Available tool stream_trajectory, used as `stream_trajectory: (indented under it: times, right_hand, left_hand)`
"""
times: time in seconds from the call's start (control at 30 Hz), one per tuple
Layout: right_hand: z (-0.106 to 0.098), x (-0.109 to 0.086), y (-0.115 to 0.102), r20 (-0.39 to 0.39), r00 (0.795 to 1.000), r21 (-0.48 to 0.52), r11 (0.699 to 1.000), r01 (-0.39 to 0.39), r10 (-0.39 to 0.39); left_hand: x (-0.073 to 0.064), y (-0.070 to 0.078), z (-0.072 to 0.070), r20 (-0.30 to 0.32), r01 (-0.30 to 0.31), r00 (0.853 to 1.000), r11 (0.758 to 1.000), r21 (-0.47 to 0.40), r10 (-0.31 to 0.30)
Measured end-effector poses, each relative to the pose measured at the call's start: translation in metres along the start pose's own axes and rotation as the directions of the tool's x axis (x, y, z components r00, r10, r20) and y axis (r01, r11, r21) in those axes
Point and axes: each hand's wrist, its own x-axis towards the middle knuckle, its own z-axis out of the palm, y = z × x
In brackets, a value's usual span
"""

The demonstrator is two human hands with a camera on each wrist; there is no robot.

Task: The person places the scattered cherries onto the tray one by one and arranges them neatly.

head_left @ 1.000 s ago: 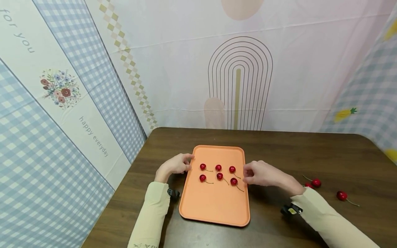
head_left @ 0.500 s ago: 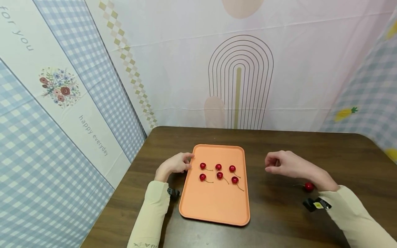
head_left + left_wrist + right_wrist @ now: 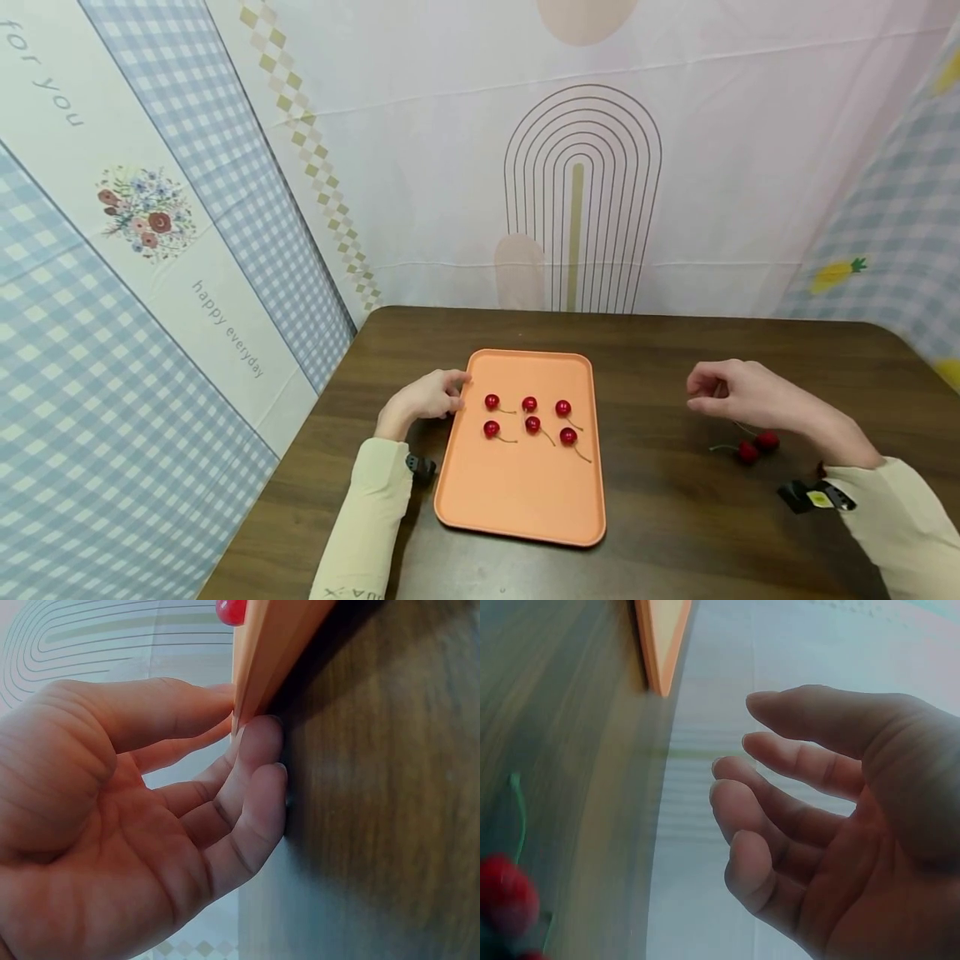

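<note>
An orange tray (image 3: 517,500) lies on the table, bearing several red cherries with stems in two loose rows, among them a front right cherry (image 3: 568,437). My left hand (image 3: 422,400) is at its left side. Seen from the left wrist, the thumb (image 3: 169,709) rests at the tray's rim (image 3: 262,656) while the fingers bend against its side, pinching the edge. Off to the tray's right, my right hand (image 3: 742,396) hovers over the table with loosely bent fingers and nothing in them. Beneath it lie two loose cherries (image 3: 747,452), one also blurred (image 3: 508,896) in the right wrist view.
The dark wooden table (image 3: 660,533) runs back to a pale printed cloth (image 3: 420,200). A blue checked cloth (image 3: 97,358) hangs along the left. Near the right wrist a bit of another red cherry (image 3: 821,471) peeks out, mostly hidden by the arm.
My right hand has left the tray's right edge and moved right, over the loose cherries. The front right cherry sits slightly farther right on the tray. The left hand has stayed in place.
</note>
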Motion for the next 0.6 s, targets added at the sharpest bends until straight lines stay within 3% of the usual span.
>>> stream_trajectory:
  times: [0.3,0.6]
  right_hand:
    - [-0.011,-0.029,0.03,-0.037,0.997,-0.068,0.996,-0.064,0.061]
    - [-0.013,-0.056,0.062,0.039,0.987,-0.137,0.979,-0.152,0.159]
  left_hand:
    - [0.001,0.0,0.0,-0.004,-0.005,1.0,1.0,0.009,0.005]
    - [0.001,-0.001,0.001,0.001,-0.009,1.0,1.0,0.002,0.009]
